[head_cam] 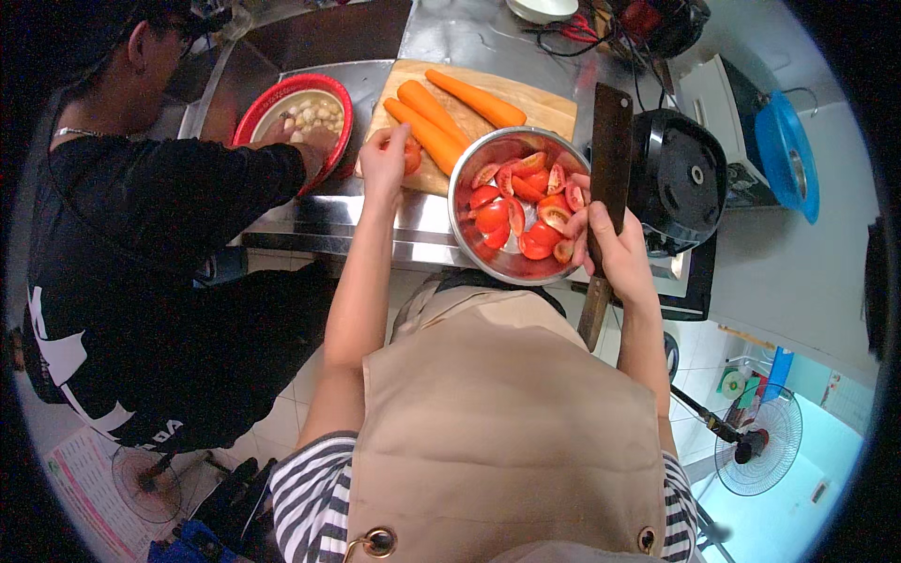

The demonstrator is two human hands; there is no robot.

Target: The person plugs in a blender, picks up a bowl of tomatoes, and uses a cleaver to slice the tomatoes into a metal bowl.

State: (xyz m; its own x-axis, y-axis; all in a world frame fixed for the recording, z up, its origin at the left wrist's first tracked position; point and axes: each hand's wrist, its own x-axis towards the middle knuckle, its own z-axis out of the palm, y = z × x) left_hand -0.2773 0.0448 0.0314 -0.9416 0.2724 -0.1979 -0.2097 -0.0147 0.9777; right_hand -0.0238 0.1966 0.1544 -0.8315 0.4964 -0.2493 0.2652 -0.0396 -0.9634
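My left hand [385, 160] holds a piece of tomato [412, 156] at the left edge of a wooden cutting board [549, 102]. Several peeled carrots [479, 100] lie on the board beside it. In front of me, a stainless steel bowl [464, 232] of tomato wedges [493, 216] overlaps the board's near right part. My right hand [619, 246] grips a dark cleaver [611, 151] by the blade near its wooden handle, blade pointing away from me. Some of that hand's fingers reach over the bowl's right rim; the cleaver partly hides them.
At the left, a co-worker in black has a hand in a red-rimmed basin [248, 119] of small pale round items in liquid. A black lidded appliance [679, 176] stands right of the cleaver. Cables and a white bowl [542, 8] lie at the back.
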